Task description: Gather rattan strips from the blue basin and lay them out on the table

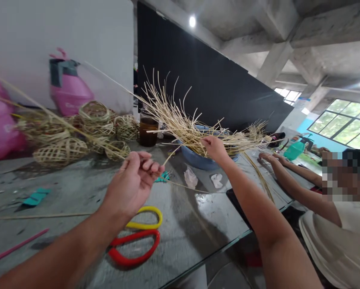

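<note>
Bare left hand [134,176], bare right hand [215,148], both forearms [88,233] uncovered

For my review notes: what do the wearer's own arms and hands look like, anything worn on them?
The left hand and right hand are ungloved, with no watch or bracelet visible. The left arm and right arm show no sleeves within the picture. I see no rings, though some fingers are hidden or blurred.

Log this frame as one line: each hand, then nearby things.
left hand: pinching thin strip | right hand: at strip bundle over blue basin, grip unclear | nearby: red and yellow scissor handles, woven baskets
</note>
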`<state>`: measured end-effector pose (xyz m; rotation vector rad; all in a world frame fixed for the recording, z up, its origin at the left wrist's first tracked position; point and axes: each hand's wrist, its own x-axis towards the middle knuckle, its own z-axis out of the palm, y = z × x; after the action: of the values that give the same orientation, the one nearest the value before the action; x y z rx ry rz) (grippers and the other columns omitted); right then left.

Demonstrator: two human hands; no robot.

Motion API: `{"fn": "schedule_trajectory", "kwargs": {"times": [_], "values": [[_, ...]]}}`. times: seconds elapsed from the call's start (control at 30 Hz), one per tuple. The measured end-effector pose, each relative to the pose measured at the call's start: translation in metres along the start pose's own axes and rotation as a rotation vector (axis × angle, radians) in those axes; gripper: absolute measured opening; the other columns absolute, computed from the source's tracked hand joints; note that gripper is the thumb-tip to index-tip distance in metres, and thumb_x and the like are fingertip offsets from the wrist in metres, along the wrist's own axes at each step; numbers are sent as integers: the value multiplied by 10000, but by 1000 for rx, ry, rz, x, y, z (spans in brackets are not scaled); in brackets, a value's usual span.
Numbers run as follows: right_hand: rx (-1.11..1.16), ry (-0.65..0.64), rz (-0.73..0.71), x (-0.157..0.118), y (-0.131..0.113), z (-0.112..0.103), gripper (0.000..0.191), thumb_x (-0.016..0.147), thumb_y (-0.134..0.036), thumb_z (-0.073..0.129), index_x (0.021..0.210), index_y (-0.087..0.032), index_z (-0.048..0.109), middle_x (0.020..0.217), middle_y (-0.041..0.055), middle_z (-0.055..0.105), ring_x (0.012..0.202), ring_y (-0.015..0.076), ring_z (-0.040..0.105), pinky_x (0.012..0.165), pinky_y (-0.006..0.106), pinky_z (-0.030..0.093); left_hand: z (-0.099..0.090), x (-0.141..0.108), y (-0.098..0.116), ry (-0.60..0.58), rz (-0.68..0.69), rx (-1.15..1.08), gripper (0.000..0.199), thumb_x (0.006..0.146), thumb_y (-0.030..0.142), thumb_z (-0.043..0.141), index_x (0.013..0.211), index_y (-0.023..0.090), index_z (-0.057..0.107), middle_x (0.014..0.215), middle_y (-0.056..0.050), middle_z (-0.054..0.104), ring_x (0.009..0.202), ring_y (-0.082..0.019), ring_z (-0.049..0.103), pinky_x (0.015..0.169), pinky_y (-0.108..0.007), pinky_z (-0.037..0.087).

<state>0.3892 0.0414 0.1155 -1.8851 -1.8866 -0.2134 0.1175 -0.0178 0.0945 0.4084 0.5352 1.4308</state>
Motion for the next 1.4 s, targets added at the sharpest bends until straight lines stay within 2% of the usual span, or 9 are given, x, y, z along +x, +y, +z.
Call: {"fn": "schedule_trajectory", "kwargs": {"times": [0.17,0.37,0.53,0.7,0.83,0.97,1.07,1.23,1.4], "values": [[-213,-124,126,30,17,19,298,1039,-179,566,1167,-166,835,1218,135,810,1160,239,713,1017,298,488,2,-5,4,-66,-83,-17,419,1130,178,450,766,121,650,580,41,352,480,-78,340,443,-179,358],[-265,-133,208,42,10,44,325,1024,-183,583,1250,-216,815,1334,142,778,1255,295,684,1045,387,496,1,-4,8,-70,-125,-8,369,1110,115,456,793,114,643,583,45,342,473,-77,328,433,-182,343],[-254,-138,180,44,15,38,326,1066,-210,535,1143,-207,852,1221,129,810,1147,239,717,998,306,489,2,-5,10,-85,-136,-10,344,1093,92,469,794,128,635,598,38,354,484,-89,336,438,-188,360],[-175,39,41,41,15,24,400,1122,-212,447,1257,-188,823,1281,122,774,1161,222,681,1042,302,481,2,-4,10,-71,-138,-25,351,1098,98,458,793,127,629,593,40,353,475,-88,327,432,-185,356],[-153,217,-154,33,-4,19,410,1109,-150,451,1294,-221,810,1203,122,743,1105,229,648,1039,333,474,0,-3,8,-73,-134,-11,337,1098,115,474,807,128,643,595,39,364,483,-88,334,442,-181,361],[-168,246,-348,22,-35,24,415,1100,-142,484,1338,-300,786,1158,92,722,1082,221,614,1012,325,460,-2,-3,7,-80,-119,-9,326,1092,105,478,823,119,660,590,41,358,478,-84,342,443,-176,362],[-145,239,-389,19,-45,29,400,1091,-145,507,1325,-314,783,1150,84,724,1098,222,604,1012,322,459,0,-6,8,-55,-128,-21,327,1095,109,475,817,135,646,584,43,350,474,-91,322,434,-181,351],[-64,216,-269,26,-18,25,390,1072,-140,469,1247,-213,810,1176,116,759,1124,247,632,1077,368,473,1,-7,13,-57,-136,-20,330,1094,91,445,824,137,630,580,45,351,477,-92,310,433,-183,341],[-89,-65,-31,28,21,14,374,978,-133,527,1090,-225,872,1257,75,805,1230,271,665,1132,402,463,-3,-2,14,-71,-139,-58,306,1078,95,488,815,131,639,601,40,357,479,-92,342,430,-190,347]]}}
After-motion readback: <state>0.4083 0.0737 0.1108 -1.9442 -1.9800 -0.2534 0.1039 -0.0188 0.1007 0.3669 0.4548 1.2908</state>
